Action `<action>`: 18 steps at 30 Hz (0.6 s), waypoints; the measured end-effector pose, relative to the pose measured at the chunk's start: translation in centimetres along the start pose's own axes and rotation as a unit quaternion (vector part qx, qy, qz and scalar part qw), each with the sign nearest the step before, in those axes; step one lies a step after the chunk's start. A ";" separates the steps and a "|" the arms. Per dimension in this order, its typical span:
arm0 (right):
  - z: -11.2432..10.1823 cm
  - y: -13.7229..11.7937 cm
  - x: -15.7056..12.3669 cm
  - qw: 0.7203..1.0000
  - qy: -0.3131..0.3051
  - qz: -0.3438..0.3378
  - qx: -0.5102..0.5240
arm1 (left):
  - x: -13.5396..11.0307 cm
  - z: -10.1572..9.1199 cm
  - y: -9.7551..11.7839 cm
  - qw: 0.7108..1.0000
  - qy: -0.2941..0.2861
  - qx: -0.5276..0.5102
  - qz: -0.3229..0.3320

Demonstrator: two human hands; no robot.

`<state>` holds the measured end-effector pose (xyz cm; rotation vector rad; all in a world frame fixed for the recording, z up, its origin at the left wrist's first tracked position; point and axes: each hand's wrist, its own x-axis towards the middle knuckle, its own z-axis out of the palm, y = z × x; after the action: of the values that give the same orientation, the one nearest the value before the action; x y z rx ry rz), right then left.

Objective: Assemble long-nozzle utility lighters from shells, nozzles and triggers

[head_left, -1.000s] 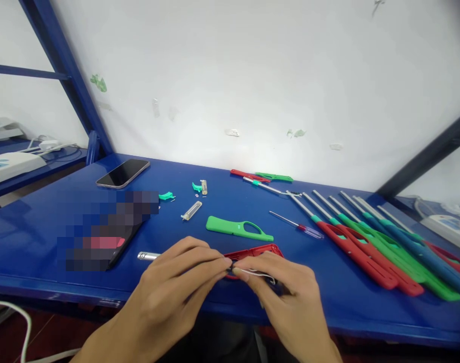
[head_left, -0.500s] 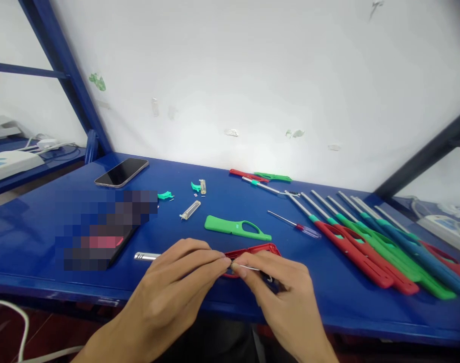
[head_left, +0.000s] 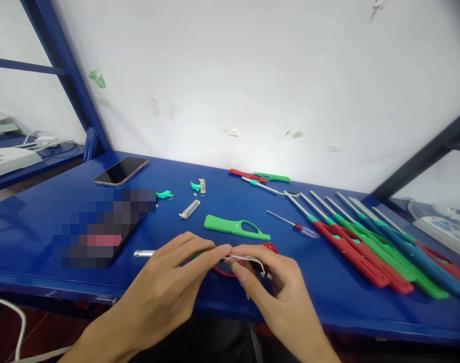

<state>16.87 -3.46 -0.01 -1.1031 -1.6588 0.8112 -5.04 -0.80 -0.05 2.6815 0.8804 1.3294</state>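
My left hand (head_left: 169, 282) and my right hand (head_left: 275, 292) meet at the near edge of the blue table (head_left: 44, 227). Both pinch a thin white wire (head_left: 248, 260) that arcs between their fingertips. Under the fingers lies a red lighter shell (head_left: 269, 248), mostly hidden, with a metal tube (head_left: 143, 253) sticking out to the left of my left hand. A green lighter shell half (head_left: 235, 228) lies just beyond the hands.
A row of several assembled long lighters (head_left: 366, 242) in red, green and blue lies at the right. A small screwdriver (head_left: 293, 225), small green and clear parts (head_left: 190, 208), a phone (head_left: 120, 170) and a blurred dark object (head_left: 101, 234) lie farther back and left.
My right hand has drawn slightly toward me and the white wire now bows up in a loop between the fingertips. The red shell is more hidden.
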 end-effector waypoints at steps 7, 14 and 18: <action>-0.4 -0.4 0.2 0.996 -0.020 0.021 0.087 | 0.2 -1.0 0.1 0.999 0.008 -0.031 -0.029; -0.5 -0.9 0.5 0.995 0.035 0.013 0.094 | 0.7 -2.1 -0.2 0.996 -0.017 0.000 -0.091; -0.5 -0.6 0.7 0.994 0.081 0.021 0.075 | 0.7 -2.1 -0.4 0.995 -0.020 0.010 -0.102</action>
<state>17.01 -3.00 0.96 -1.0717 -1.4216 0.8370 -6.52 -0.58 1.68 2.5392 1.1330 1.2262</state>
